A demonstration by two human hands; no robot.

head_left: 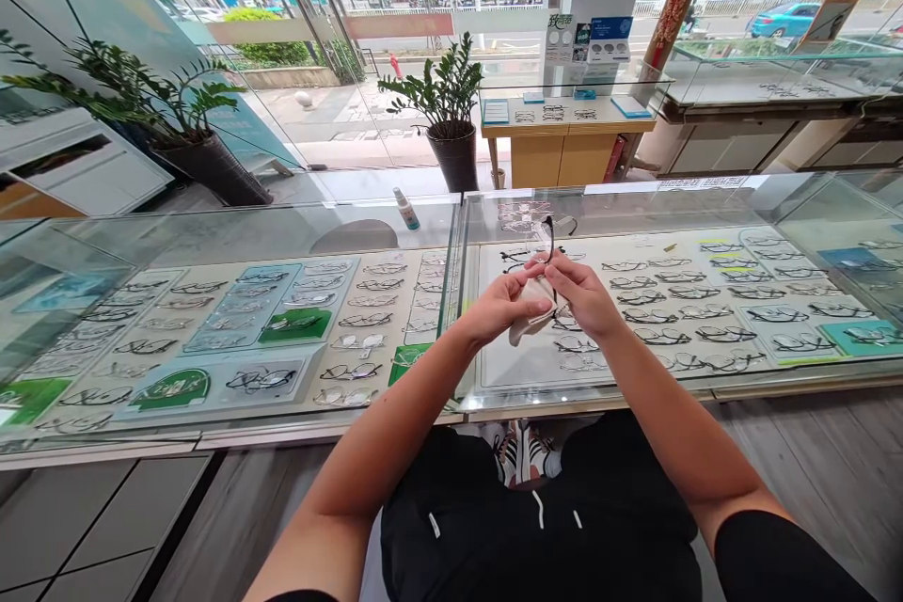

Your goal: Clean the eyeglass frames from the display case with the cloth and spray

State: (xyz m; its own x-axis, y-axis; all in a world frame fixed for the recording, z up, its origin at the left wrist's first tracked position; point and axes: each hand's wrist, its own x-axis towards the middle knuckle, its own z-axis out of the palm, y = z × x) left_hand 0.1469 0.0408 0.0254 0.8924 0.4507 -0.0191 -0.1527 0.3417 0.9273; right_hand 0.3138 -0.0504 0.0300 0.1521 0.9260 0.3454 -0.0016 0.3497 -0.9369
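The left hand point(502, 303) is curled in, its thumb pressed on a pale cloth point(528, 324) that droops below the fingers. The right hand point(577, 290) is nearly closed too, thumb and fingertips pinching a pair of dark glasses point(549, 233) where they meet the cloth. The hands touch or almost touch, fingertips together. The glasses are up between them, above the right case point(613, 207), one thin arm rising past the fingers; the lenses are mostly hidden, so which part is gripped I cannot tell.

The step in hand looks to be wiping the glasses with the cloth. As I judge it, the next move calls for a steady, light pinch by the right hand while the left works the cloth over the lenses, without bending the thin arm.

Under the hands, frames point(659, 337) lie in rows inside the right case, with more in the left case point(310, 230). A small bottle point(405, 209) is on the left case's glass top, well apart from the hands; whether it holds lens cleaner is unclear. Farther out, a potted plant point(455, 155) is by the window.
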